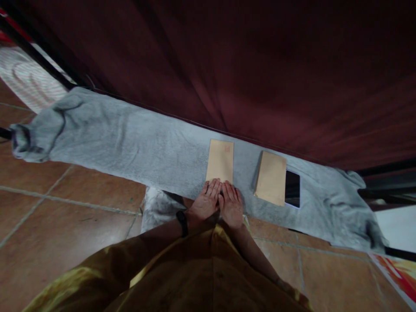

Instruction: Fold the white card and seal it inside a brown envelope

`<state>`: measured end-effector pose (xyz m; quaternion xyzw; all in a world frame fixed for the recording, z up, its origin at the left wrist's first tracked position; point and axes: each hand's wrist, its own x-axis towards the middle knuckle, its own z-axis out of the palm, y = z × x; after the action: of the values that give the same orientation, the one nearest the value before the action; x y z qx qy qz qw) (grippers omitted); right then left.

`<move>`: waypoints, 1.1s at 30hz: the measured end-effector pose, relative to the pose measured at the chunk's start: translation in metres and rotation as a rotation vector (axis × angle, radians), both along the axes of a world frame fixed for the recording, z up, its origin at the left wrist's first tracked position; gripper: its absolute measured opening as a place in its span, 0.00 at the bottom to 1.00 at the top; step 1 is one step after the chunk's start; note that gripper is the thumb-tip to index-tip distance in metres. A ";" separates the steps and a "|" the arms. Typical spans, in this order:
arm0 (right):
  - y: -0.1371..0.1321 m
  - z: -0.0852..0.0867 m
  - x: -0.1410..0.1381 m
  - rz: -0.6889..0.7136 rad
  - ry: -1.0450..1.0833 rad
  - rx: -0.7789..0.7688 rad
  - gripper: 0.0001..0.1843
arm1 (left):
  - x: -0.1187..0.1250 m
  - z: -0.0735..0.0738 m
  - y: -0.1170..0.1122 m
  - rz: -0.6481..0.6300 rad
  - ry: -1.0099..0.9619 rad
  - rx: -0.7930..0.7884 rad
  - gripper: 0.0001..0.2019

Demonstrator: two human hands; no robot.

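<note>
A tan paper envelope (pixel 220 159) with a small reddish mark near its top right corner lies flat on the grey cloth. Over its near end rests my left hand (pixel 205 200), palm down with the fingers stretched out. My right hand (pixel 231 204) lies flat beside it, fingers also extended over the envelope's near edge. The two hands touch or nearly touch. To the right, a thicker tan stack of envelopes (pixel 271 177) sits apart from both hands. It partly covers a dark-screened phone (pixel 293 189).
The grey cloth (pixel 156 147) covers a long narrow surface, bunched at both ends. Behind it hangs a dark red curtain (pixel 208 65). Brown floor tiles (pixel 81 216) show below. A striped cloth (pixel 29 78) is at the far left, and a red printed item (pixel 399 273) at the lower right.
</note>
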<state>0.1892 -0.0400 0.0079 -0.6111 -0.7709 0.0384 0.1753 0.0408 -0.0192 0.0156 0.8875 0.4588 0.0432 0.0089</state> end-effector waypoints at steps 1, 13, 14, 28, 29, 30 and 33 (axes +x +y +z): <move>0.000 0.000 0.001 -0.001 -0.006 0.003 0.27 | -0.002 0.000 0.001 -0.010 0.016 -0.004 0.36; 0.000 -0.002 0.027 -0.020 -0.076 0.038 0.28 | -0.013 -0.001 0.000 -0.005 0.058 -0.019 0.43; -0.001 -0.002 0.028 -0.021 -0.080 0.040 0.28 | -0.015 -0.002 0.000 0.006 0.050 -0.019 0.43; -0.001 0.007 0.029 -0.040 -0.024 0.002 0.27 | -0.047 -0.011 -0.001 0.074 -0.076 0.054 0.40; -0.001 0.008 0.028 -0.045 -0.021 0.000 0.28 | -0.047 -0.011 0.000 0.075 -0.073 0.054 0.40; -0.001 0.008 0.027 -0.051 -0.018 -0.001 0.28 | -0.046 -0.011 0.000 0.078 -0.067 0.054 0.41; 0.002 0.012 0.020 -0.052 -0.006 0.004 0.28 | -0.043 -0.011 0.001 0.096 -0.035 0.059 0.42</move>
<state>0.2092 -0.0381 0.0197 -0.6307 -0.7554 0.0305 0.1754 -0.0025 -0.0183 0.0048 0.8635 0.4989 0.0724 -0.0112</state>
